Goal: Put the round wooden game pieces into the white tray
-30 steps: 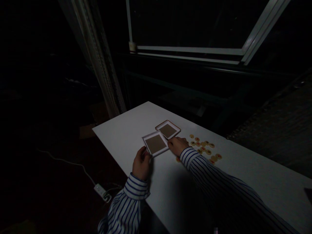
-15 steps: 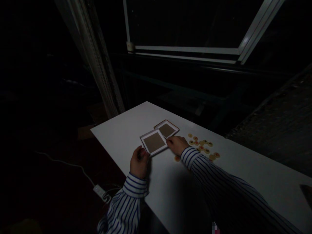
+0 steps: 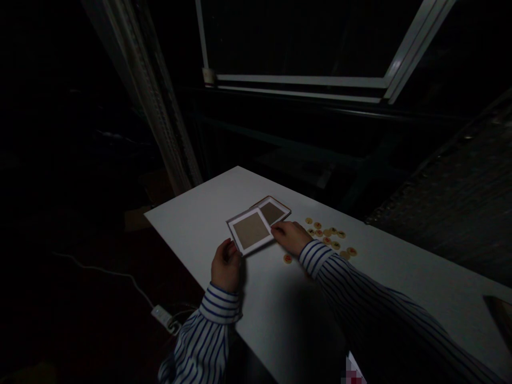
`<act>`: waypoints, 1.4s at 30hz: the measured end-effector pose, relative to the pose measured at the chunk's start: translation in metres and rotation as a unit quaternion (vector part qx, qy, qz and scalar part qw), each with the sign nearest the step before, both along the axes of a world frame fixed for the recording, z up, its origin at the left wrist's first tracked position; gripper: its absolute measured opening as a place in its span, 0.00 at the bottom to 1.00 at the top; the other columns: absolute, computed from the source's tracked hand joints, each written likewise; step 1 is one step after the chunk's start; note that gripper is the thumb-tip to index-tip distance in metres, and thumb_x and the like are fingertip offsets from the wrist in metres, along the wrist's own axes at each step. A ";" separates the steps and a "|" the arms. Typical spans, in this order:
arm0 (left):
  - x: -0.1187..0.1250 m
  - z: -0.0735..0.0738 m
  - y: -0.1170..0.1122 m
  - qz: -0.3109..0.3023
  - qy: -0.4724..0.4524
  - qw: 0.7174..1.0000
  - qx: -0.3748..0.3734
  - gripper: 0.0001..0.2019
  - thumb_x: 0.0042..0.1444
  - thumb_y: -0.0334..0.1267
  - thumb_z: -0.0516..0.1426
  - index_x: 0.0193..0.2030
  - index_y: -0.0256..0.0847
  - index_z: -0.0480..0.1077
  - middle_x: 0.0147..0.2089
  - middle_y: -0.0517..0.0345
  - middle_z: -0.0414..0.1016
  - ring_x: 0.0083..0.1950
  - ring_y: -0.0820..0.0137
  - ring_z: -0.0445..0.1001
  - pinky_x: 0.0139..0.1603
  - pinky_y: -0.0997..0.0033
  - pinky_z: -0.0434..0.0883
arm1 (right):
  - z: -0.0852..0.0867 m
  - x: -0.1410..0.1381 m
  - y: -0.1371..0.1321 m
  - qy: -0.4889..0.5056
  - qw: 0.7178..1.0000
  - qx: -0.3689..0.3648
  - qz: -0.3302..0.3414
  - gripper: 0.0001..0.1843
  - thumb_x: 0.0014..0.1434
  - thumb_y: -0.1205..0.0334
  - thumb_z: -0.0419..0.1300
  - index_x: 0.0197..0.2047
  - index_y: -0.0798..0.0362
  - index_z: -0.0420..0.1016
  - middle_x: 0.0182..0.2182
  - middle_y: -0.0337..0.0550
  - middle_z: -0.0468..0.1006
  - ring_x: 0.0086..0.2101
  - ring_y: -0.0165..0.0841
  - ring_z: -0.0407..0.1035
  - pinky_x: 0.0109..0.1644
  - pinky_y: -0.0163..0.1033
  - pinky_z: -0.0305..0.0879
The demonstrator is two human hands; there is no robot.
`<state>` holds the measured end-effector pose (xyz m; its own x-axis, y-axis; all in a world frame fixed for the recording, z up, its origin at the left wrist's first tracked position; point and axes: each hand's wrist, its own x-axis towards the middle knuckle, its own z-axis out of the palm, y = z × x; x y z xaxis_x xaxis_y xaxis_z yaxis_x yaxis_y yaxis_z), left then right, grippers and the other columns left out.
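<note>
A shallow square box half (image 3: 251,231) with a white border and a brown inside is between my two hands, over the white table. My left hand (image 3: 226,268) has its curled fingers on the near left corner. My right hand (image 3: 291,238) pinches the right edge; its thumb is partly hidden. Behind, partly overlapped by the first, lies a second shallow box half (image 3: 272,213), also brown inside. Right of my right hand are several round wooden Chinese chess pieces (image 3: 327,240) with red or dark marks. One red-marked piece (image 3: 287,258) lies apart, below my right wrist.
The white table (image 3: 192,205) runs diagonally, its left corner over a dark floor. A power strip (image 3: 162,317) with a white cable lies below on the left. Beyond the table are a curtain (image 3: 160,106) and a window frame (image 3: 300,81). A dark object (image 3: 498,314) sits at the right edge.
The near box half has tilted slightly, its far edge a little higher, with both hands still on it. The whole view has shifted slightly.
</note>
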<state>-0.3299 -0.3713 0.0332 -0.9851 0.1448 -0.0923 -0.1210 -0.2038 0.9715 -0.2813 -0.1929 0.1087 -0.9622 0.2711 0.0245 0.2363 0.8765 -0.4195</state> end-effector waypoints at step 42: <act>0.013 0.023 0.009 -0.015 0.125 0.988 -0.088 0.20 0.45 0.40 0.58 0.45 0.33 0.68 0.43 0.46 0.73 0.44 0.64 0.72 0.48 0.62 0.67 | 0.000 0.037 0.021 0.113 0.966 -0.232 0.012 0.09 0.50 0.66 0.54 0.37 0.55 0.68 0.33 0.42 0.75 0.34 0.28 0.71 0.41 0.34 0.66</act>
